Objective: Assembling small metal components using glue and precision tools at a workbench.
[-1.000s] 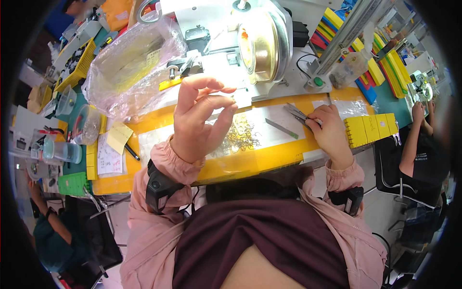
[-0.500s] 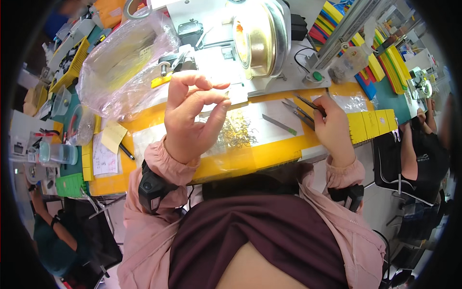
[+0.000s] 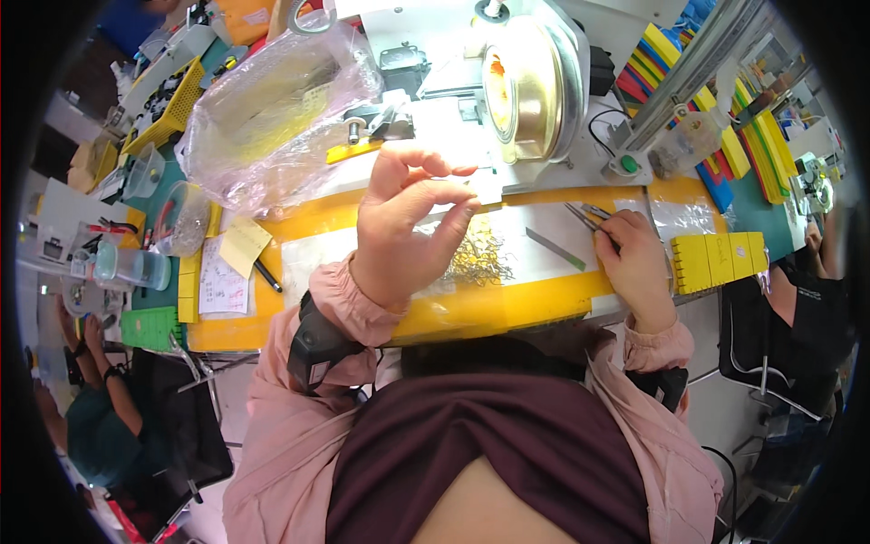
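Note:
My left hand [image 3: 403, 227] is raised over the worktable, thumb and index finger pinched together. Whatever lies between those fingertips is too small to make out. Just right of and below it, a loose pile of thin, bent metal pieces [image 3: 482, 256] lies on white paper. My right hand [image 3: 637, 276] rests at the right side of the table, its fingers closed round the rear of slim dark tweezers [image 3: 583, 218]; their points face away to the left. A flat grey strip with a green end [image 3: 555, 247] lies between the pile and that hand.
A machine with a large gold-coloured reel [image 3: 530, 91] stands behind my hands. A plastic-wrapped package [image 3: 281, 118] lies at the back left. Right are a green button [image 3: 627, 164] and a yellow strip [image 3: 718, 262]. A yellow note [image 3: 245, 245] and a pen [image 3: 268, 276] lie left.
The whole view has shifted right and slightly down. My right hand has drawn closer round the tweezers, which now show less between its fingers. My left hand keeps its pinch.

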Demonstrator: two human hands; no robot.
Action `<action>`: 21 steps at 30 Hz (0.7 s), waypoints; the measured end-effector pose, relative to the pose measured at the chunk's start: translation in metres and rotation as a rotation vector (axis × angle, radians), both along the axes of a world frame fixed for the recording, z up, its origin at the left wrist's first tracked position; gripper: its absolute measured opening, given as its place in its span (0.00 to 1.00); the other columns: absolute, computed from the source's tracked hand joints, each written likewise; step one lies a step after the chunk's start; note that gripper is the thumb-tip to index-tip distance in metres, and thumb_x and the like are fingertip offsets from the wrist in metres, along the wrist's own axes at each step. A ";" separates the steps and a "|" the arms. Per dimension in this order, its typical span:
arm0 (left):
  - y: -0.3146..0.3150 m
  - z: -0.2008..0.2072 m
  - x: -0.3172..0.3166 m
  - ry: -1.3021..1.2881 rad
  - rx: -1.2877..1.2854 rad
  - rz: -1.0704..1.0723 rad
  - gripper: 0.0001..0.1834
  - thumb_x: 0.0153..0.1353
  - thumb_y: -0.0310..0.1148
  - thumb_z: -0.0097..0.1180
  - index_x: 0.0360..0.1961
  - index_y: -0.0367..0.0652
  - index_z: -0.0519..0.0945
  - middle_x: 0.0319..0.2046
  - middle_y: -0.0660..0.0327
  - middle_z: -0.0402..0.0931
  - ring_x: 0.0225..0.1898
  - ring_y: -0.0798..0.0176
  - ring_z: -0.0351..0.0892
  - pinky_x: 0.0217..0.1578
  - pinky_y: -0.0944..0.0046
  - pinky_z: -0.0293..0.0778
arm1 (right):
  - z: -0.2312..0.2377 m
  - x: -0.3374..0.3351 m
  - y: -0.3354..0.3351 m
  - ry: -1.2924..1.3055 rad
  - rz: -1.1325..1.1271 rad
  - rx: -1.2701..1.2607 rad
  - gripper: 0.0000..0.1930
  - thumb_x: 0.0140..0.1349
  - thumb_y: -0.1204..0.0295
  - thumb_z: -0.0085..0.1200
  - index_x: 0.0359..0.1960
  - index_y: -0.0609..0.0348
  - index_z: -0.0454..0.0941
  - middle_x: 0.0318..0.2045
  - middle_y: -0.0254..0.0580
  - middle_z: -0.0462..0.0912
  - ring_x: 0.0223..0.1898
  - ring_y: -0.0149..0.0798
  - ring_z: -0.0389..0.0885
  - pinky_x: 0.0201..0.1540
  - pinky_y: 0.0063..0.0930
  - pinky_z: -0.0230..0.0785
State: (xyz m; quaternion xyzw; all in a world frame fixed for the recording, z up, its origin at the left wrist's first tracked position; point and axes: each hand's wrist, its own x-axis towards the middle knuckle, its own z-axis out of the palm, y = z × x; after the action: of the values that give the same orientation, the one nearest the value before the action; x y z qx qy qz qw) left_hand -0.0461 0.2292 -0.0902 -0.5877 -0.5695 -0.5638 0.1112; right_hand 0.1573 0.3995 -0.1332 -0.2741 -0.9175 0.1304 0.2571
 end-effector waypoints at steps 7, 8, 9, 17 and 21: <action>0.000 -0.003 -0.001 -0.047 -0.003 -0.017 0.08 0.43 0.15 0.58 0.26 0.36 0.77 0.34 0.57 0.64 0.36 0.57 0.78 0.32 0.67 0.75 | 0.016 -0.036 -0.064 0.543 0.506 -0.740 0.06 0.56 0.80 0.44 0.35 0.65 0.68 0.28 0.43 0.75 0.26 0.29 0.72 0.29 0.21 0.65; 0.001 -0.004 -0.001 -0.055 0.005 -0.026 0.07 0.43 0.15 0.58 0.26 0.36 0.76 0.33 0.57 0.64 0.36 0.57 0.78 0.32 0.67 0.75 | 0.016 -0.043 -0.071 0.574 0.535 -0.769 0.07 0.55 0.81 0.45 0.37 0.64 0.67 0.26 0.44 0.75 0.24 0.30 0.73 0.29 0.20 0.65; 0.001 -0.002 0.000 -0.062 0.015 -0.038 0.07 0.43 0.15 0.58 0.25 0.36 0.76 0.33 0.58 0.63 0.36 0.57 0.78 0.32 0.67 0.75 | 0.020 -0.048 -0.073 0.574 0.535 -0.768 0.07 0.55 0.81 0.45 0.37 0.64 0.67 0.26 0.44 0.75 0.24 0.30 0.73 0.29 0.20 0.65; -0.003 0.003 -0.001 -0.056 -0.024 -0.034 0.07 0.44 0.15 0.57 0.25 0.35 0.75 0.32 0.57 0.62 0.36 0.56 0.78 0.35 0.66 0.75 | 0.026 -0.071 -0.073 0.452 0.464 -0.472 0.07 0.54 0.81 0.51 0.35 0.62 0.70 0.21 0.46 0.74 0.21 0.41 0.75 0.24 0.27 0.65; -0.002 0.002 0.000 -0.075 -0.015 -0.054 0.07 0.44 0.15 0.56 0.26 0.34 0.75 0.34 0.57 0.61 0.38 0.55 0.78 0.33 0.65 0.75 | 0.023 -0.074 -0.071 0.516 0.457 -0.383 0.07 0.53 0.81 0.51 0.35 0.62 0.70 0.22 0.47 0.74 0.21 0.43 0.75 0.24 0.28 0.65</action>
State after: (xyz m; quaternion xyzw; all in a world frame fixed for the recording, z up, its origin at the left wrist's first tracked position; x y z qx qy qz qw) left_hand -0.0457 0.2268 -0.0886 -0.5820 -0.5615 -0.5841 0.0700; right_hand 0.0832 0.3281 -0.1106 -0.0640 -0.8192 0.4178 0.3878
